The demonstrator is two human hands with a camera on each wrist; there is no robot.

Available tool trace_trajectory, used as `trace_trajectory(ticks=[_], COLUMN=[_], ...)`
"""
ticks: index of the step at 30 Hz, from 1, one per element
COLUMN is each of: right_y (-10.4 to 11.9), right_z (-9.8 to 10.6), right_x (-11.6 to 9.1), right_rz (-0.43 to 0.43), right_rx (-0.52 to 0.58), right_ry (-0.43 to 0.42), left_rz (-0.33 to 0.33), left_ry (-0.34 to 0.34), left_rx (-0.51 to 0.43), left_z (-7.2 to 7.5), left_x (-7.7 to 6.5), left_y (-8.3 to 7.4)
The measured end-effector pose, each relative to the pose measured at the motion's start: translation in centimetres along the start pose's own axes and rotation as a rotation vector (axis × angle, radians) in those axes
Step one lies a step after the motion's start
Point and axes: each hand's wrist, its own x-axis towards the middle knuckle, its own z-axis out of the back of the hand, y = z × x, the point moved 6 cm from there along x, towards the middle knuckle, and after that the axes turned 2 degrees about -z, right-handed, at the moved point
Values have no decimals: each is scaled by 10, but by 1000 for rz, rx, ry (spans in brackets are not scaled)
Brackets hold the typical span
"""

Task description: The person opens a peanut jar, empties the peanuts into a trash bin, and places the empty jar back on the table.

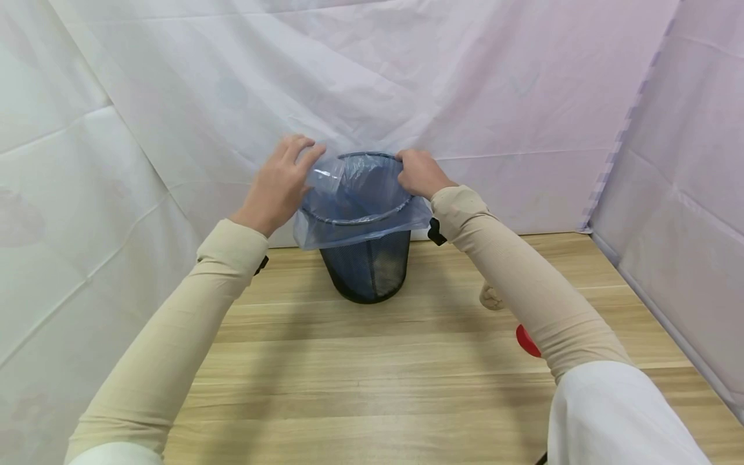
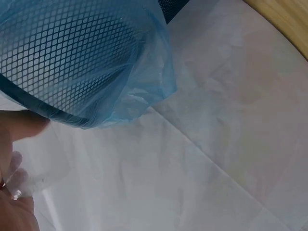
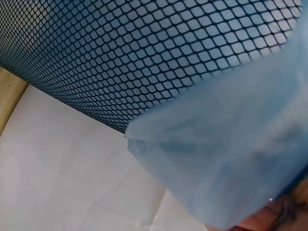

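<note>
A black mesh wastebasket [image 1: 366, 274] stands upright near the back wall, with a translucent blue plastic bag [image 1: 363, 232] lining it and folded outward over the front of its rim. My left hand [image 1: 279, 184] is at the left of the rim, thumb and fingers spread apart around a raised flap of the bag. In the left wrist view, the thumb [image 2: 26, 123] lies beside the rim and clear film hangs in front of the fingertips. On the right side, my right hand [image 1: 423, 173] grips the rim and bag with curled fingers. Its fingers [image 3: 262, 219] are partly hidden by the film.
The wood-grain tabletop [image 1: 349, 381] meets white cloth walls [image 1: 372, 77] at the back and sides. A crumpled beige object [image 1: 491, 297] and a red object [image 1: 527, 341] lie partly hidden beside my right forearm.
</note>
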Motion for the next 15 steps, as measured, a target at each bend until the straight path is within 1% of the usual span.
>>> trace_trajectory(ticks=[4, 8, 12, 15], right_y=[-1, -1, -2, -5], right_z=[1, 3, 6, 12], right_x=[-1, -2, -3, -7], right_rz=[-6, -12, 5, 14], right_rx=[-8, -10, -36, -51], right_ry=[-7, -11, -15, -15], left_rz=[-18, -13, 24, 72], left_ry=[-13, -17, -5, -10], left_rx=[15, 13, 3, -9], left_z=[-1, 1, 6, 11], left_x=[-1, 1, 3, 4], left_y=[-1, -1, -1, -1])
